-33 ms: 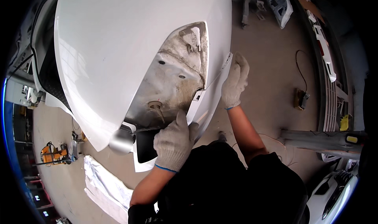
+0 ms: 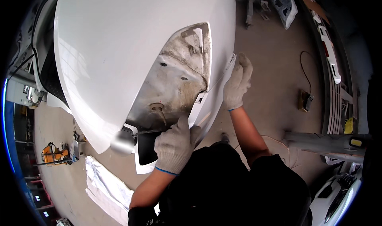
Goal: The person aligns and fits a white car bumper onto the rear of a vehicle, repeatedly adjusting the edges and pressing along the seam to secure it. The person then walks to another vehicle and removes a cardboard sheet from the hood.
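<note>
A white car body panel (image 2: 103,47) fills the middle, with a dirty, bare lamp recess (image 2: 175,67) at its corner. A white bumper cover (image 2: 207,114) runs along the recess's lower right edge. My left hand (image 2: 174,146), in a knitted glove, grips the bumper's upper edge below the recess, thumb up. Next to its fingers is a black opening (image 2: 147,146) in the white part. My right hand (image 2: 238,82), gloved as well, closes round the bumper's far end by the car's side. Its fingertips partly hide behind the edge.
A white cloth-like sheet (image 2: 107,186) lies on the floor at lower left. Beyond it stands an orange machine (image 2: 53,153). At right are a small device with a cable (image 2: 305,100), a lift arm (image 2: 326,142), another white bumper (image 2: 334,198) and a rack of parts (image 2: 332,106).
Both hands keep their places on the bumper. Only a very slight shift of the whole view shows.
</note>
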Demonstrator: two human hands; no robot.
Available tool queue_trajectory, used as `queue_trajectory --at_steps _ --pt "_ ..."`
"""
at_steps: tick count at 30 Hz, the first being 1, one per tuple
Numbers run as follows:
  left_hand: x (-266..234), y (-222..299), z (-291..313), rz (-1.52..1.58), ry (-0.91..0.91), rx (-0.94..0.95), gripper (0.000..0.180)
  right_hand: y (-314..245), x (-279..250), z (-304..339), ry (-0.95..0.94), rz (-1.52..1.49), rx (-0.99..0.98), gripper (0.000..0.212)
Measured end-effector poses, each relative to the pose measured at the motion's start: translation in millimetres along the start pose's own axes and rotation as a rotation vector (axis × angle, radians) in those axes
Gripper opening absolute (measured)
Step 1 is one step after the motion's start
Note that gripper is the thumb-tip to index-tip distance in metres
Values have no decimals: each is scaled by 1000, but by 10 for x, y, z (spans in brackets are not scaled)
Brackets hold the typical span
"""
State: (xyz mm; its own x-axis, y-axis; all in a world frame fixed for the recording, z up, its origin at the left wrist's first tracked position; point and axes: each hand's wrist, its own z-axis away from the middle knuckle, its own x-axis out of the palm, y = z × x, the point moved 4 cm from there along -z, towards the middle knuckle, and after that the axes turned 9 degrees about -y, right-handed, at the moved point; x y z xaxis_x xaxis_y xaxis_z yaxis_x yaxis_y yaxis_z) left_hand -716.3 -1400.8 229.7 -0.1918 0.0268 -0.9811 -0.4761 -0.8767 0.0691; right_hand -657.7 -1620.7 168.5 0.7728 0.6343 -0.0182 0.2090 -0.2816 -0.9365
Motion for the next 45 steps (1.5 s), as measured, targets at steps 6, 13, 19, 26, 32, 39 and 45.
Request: queue_trajectory --at_steps 6,13,19,26,32,39,45 --pt "-5 -57 28 93 9 83 32 -212 308 241 -80 139 -374 37" --pt "-35 -16 14 146 -52 42 34 -215 317 128 -1 7 -339 40" --pt "-178 197 -396 330 -6 -67 45 -178 322 123 -86 40 -355 41" --pt "-198 169 -504 625 -67 -128 38 -146 319 110 -146 -7 -314 42" --pt "-211 211 -536 563 -7 -51 39 -289 315 162 -167 77 -470 45" --pt "-203 215 -521 524 -2 -83 35 -301 214 71 -169 19 -473 40" --pt "-165 249 -536 478 90 -114 39 356 -363 -329 -27 -12 -144 35"
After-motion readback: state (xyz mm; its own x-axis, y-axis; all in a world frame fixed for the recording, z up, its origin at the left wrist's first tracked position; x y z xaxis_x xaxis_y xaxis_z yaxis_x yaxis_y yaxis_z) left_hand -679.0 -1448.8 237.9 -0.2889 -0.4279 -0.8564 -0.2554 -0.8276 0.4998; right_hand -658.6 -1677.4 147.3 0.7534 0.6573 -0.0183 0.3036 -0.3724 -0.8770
